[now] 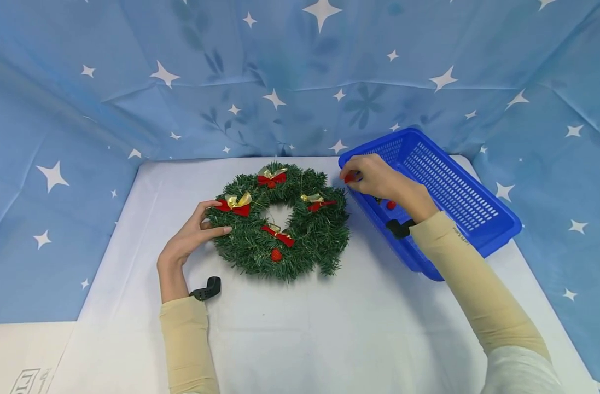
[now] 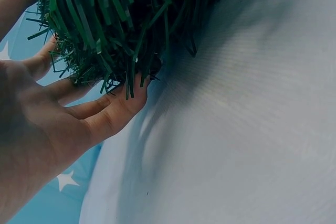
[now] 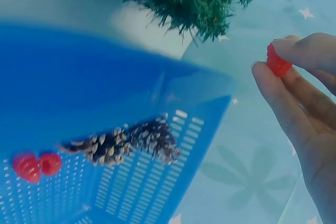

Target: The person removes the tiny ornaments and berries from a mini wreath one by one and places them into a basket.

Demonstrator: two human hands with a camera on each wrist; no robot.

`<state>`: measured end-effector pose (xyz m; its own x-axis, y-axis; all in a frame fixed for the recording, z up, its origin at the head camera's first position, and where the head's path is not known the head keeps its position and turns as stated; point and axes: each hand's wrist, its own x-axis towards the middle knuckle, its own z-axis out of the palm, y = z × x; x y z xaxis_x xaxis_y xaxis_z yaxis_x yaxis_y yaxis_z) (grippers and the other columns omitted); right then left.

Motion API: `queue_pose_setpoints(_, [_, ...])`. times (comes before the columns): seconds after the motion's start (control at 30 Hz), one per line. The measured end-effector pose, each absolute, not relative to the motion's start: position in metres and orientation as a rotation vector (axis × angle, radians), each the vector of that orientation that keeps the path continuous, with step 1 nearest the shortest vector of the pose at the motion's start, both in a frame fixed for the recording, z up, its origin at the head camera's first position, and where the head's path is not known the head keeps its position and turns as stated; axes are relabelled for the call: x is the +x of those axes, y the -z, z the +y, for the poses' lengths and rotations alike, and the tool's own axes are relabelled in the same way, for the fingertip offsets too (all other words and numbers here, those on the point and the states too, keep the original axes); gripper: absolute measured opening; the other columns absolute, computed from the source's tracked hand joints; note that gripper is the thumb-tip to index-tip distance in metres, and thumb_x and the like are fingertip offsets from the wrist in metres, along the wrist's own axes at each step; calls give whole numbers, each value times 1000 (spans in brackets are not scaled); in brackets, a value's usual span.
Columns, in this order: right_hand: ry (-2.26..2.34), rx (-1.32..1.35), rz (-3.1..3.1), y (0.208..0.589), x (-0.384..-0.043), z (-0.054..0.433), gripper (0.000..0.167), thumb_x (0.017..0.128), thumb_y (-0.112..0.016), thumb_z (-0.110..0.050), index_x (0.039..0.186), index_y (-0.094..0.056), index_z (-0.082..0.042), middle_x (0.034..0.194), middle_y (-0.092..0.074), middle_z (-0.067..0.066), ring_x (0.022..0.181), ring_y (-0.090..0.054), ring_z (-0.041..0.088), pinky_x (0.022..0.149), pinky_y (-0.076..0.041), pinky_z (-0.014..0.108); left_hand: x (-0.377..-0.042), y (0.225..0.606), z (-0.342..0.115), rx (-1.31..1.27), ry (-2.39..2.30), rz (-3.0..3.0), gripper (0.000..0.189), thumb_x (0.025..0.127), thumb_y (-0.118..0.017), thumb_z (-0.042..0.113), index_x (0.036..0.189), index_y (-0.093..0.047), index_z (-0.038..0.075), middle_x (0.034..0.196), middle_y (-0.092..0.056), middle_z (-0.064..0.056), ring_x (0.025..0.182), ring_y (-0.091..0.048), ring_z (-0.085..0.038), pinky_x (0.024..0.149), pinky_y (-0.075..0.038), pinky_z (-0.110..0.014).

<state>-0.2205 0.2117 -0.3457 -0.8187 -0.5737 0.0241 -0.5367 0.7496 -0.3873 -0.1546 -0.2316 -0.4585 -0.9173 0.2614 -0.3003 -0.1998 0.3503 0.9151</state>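
A green Christmas wreath [image 1: 324, 241] lies on the table, carrying several red bows with gold ribbon [image 1: 238, 205] and a red raspberry [image 1: 276, 255] at its front. My left hand [image 1: 193, 232] grips its left rim, thumb on top; in the left wrist view, fingers [image 2: 118, 114] curl round the wreath's edge [image 2: 110, 30]. Above the near-left rim of the blue basket [image 1: 496, 224], my right hand [image 1: 378, 176] pinches a red raspberry [image 3: 279, 60] between thumb and fingertips. Inside that basket are more raspberries [image 3: 50, 164] and pine cones [image 3: 155, 139].
A white cloth [image 1: 300, 339] covers the table. Behind and at both sides hangs a blue curtain [image 1: 290, 65] with white stars. The basket stands at the back right, a short gap from the wreath. Printed pale material [image 1: 19, 355] shows at the lower left.
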Motion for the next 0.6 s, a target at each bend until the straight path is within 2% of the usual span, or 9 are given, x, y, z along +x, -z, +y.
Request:
queue_pose_setpoints(0.13, [593, -856, 2871, 343, -220, 220, 19, 90, -72, 3, 108, -77, -2, 107, -73, 15, 95, -72, 31, 84, -59, 45, -155, 458, -232, 53, -1591, 2218, 86, 92, -79, 38, 159, -25, 28, 171, -10, -6, 148, -28, -40, 114, -27, -65])
queue_pose_setpoints(0.3, [603, -787, 2890, 343, -221, 231, 20, 91, -74, 2, 110, -76, -1, 106, -75, 16, 98, -71, 31, 88, -58, 49, -154, 458, -232, 54, -1588, 2219, 86, 93, -78, 38, 160, -25, 28, 172, -8, -4, 154, -20, -42, 116, -24, -69])
queue_pose_setpoints(0.6, [611, -688, 2907, 349, -220, 255, 19, 90, -72, 2, 109, -76, -1, 107, -75, 18, 102, -71, 35, 89, -56, 51, -154, 459, -231, 62, -1592, 2221, 84, 92, -79, 37, 158, -27, 28, 170, -14, -4, 147, -30, -40, 113, -28, -65])
